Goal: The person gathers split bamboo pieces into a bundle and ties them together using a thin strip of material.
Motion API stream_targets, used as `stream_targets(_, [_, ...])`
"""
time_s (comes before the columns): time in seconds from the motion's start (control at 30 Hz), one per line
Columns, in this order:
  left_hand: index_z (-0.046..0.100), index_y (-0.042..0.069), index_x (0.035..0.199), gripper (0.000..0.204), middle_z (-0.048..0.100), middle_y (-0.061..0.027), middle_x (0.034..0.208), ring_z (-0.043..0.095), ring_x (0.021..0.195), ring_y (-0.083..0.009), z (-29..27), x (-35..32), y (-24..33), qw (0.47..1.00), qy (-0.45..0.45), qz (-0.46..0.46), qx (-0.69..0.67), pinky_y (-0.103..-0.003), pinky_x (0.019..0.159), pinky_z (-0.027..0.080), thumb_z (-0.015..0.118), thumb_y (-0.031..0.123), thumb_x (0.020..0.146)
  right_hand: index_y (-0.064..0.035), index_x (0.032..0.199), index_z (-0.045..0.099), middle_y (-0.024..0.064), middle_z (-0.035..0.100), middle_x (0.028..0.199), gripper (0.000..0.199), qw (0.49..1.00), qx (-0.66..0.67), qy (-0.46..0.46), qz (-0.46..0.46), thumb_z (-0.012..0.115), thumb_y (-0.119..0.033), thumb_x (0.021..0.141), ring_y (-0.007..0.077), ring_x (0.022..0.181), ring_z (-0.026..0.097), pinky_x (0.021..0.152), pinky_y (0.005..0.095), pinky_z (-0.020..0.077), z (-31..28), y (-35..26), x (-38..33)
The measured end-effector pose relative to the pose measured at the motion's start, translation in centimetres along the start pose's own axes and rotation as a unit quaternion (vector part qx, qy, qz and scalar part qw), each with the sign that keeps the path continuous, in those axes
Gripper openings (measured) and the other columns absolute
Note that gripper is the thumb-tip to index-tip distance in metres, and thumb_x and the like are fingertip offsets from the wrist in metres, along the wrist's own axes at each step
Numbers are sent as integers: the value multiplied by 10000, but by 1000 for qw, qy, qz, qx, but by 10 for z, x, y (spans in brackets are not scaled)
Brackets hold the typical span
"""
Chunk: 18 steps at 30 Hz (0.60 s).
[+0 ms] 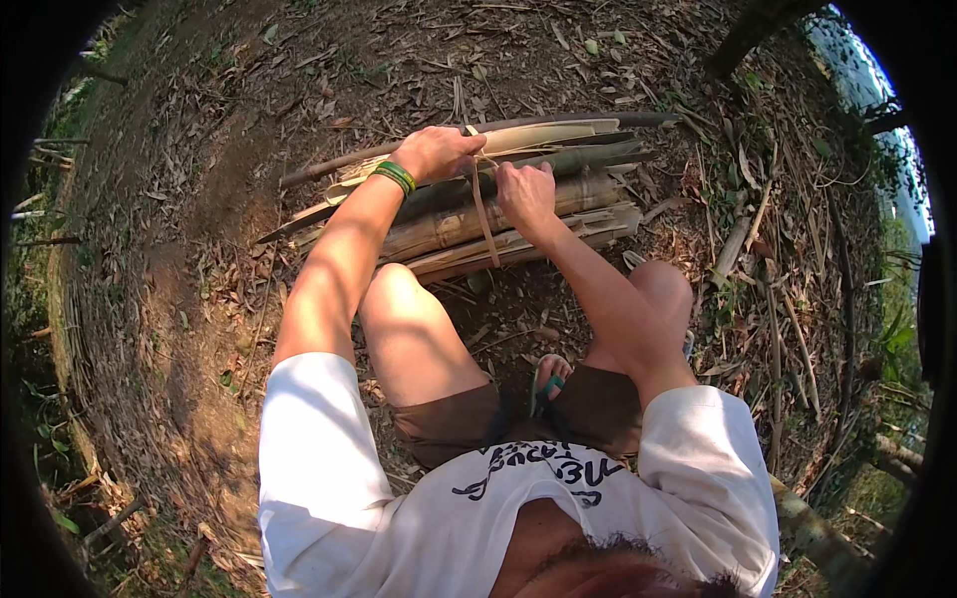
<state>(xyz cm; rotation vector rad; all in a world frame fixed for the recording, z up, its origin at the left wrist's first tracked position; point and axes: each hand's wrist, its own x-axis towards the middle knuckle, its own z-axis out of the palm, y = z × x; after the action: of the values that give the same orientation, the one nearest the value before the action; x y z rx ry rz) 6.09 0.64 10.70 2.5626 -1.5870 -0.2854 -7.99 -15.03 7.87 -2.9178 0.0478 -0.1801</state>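
Note:
A bundle of split bamboo and sticks (429, 233) lies crosswise on the ground in front of my knees. Round its middle runs a flat, pale tie strip (485, 221), probably bamboo or bark. My left hand (439, 153), with green and yellow bands at the wrist, is closed on the strip at the far side of the bundle. Just right of it, my right hand (526, 195) is closed too, pinching the strip near where it crosses on top. The fingertips of both hands are partly hidden. A long thin stick (638, 120) lies along the bundle's far edge.
Dry leaves and twigs (199, 179) cover the ground all round. Loose sticks (733, 244) lie to the right of the bundle. A dark tree trunk (753, 38) stands at the far right. My bare knees (399, 299) are close to the bundle's near side.

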Motion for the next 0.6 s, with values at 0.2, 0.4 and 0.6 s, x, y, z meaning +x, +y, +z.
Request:
stream_targets(0.2, [615,181,1226,297,695,-136,835,696,820,-355,-24,33,13,975,-79,158,132,-472,702,559,622,292,951,-52,824,660,196,692,712,133,985,108,47,126,584,-152,869,376,701,700,709,482,513,31,-22,-23])
stream_targets(0.4, [645,167,1043,199,690,-95,767,703,787,-328,-36,58,19,931,-164,221,238,-446,642,553,659,315,910,-31,742,704,213,698,749,236,969,206,-3,137,583,-166,892,397,738,711,664,468,570,10,-45,-16])
stream_targets(0.6, [633,157,766,104,635,-54,625,689,692,-290,-40,79,30,878,-146,338,307,-427,572,523,661,226,838,22,726,710,235,705,776,237,965,204,-11,167,601,-157,838,407,762,716,705,460,586,16,-53,9])
